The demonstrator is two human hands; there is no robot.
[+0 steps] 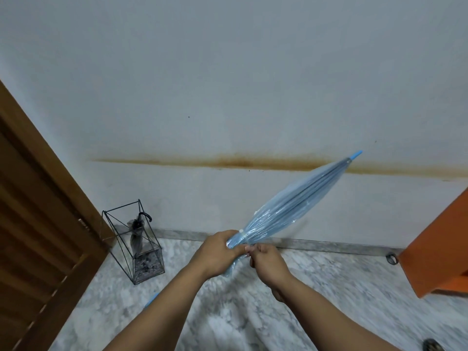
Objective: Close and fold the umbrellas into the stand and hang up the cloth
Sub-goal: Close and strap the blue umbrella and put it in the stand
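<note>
A closed, see-through blue umbrella points up and to the right, its blue tip near the stained wall. My left hand is wrapped around the gathered canopy near its lower end. My right hand pinches the canopy's edge or strap just beside it. The umbrella's blue handle peeks out below my left forearm. A black wire umbrella stand sits on the floor at the left, by the wall. A folded grey umbrella with a black hook handle stands inside it. No cloth is in view.
A brown wooden door fills the left side. An orange piece of furniture stands at the right. A small dark ring lies by the skirting. The floor is grey marble, and the wall carries a brown stain line.
</note>
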